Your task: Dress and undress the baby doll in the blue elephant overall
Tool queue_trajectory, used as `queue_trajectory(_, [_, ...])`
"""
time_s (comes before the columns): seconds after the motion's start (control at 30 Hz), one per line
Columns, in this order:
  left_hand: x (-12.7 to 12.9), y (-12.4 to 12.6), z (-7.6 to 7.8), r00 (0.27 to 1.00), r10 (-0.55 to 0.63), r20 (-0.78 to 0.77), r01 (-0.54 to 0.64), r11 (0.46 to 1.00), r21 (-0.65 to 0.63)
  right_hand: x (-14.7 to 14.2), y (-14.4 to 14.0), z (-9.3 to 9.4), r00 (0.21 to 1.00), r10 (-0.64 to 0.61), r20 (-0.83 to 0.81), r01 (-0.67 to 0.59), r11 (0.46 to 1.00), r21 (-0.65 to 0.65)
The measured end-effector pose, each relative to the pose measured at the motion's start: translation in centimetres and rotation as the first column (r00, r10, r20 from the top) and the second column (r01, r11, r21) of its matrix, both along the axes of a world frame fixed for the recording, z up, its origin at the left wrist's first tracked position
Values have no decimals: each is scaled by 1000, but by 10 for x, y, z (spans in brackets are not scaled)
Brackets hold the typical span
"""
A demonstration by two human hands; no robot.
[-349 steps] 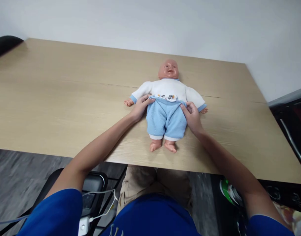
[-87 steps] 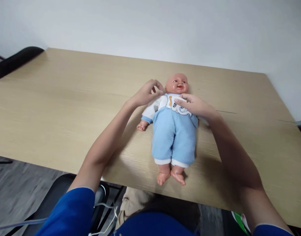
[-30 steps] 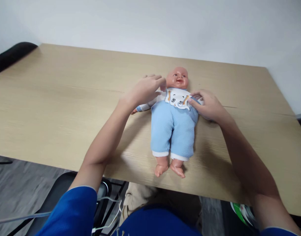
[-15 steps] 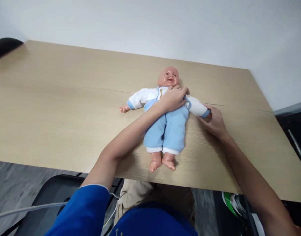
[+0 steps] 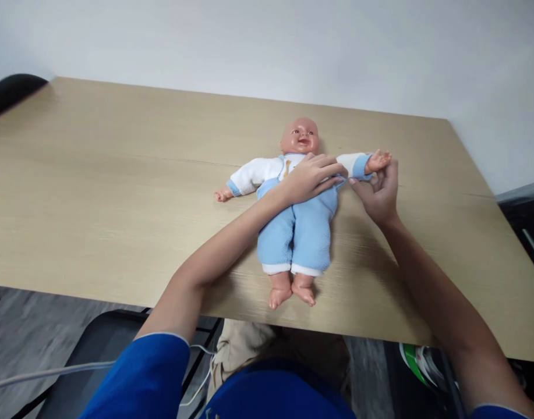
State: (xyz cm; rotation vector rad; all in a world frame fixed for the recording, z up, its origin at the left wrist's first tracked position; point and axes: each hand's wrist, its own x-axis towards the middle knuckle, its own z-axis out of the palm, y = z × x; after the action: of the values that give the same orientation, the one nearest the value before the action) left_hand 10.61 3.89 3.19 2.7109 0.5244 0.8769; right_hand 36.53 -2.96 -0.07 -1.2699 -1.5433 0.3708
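A baby doll (image 5: 304,137) lies on its back, its head away from me and its feet towards me. It wears a white top (image 5: 255,174) with blue cuffs and fluffy light-blue overalls (image 5: 313,233). Across the doll's chest lies my left hand (image 5: 313,177), its fingertips closed on the blue edge of the overalls near the armhole. My right hand (image 5: 378,195) is at the doll's arm on the right, with its fingers curled behind the doll's small hand (image 5: 378,161). The thumb points towards the blue edge. My left fingers partly cover the shoulder there.
A pale wooden table (image 5: 118,203) carries the doll and meets a white wall (image 5: 267,52) at the back. Below its front edge stand a dark chair (image 5: 96,349) with a cable (image 5: 52,370) across it, and a green-and-white round object (image 5: 415,361).
My right hand has moved up and raised the doll's arm from slanting downwards to pointing outwards. My left hand has shifted slightly right along the chest, still at the overalls' edge.
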Motion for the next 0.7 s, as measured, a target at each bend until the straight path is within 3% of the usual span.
queue_trajectory(0.17, [-5, -6, -1, 1000, 8, -25, -6, 998, 58, -23, 16, 1, 994, 44, 104, -39, 998, -45])
queue_trajectory(0.3, [-10, -12, -2, 997, 63, -46, -59, 995, 86, -30, 13, -1, 963, 6, 271, 18, 996, -87])
queue_trajectory(0.5, [-15, -15, -1, 997, 73, 29, -73, 997, -14, -25, 5, 0, 934, 98, 343, -68, 993, -98])
queue_trajectory(0.7, [-13, -12, 14, 984, 64, 168, -46, 993, -108, -18, 2, -3, 934, 173, 314, -159, 985, -70])
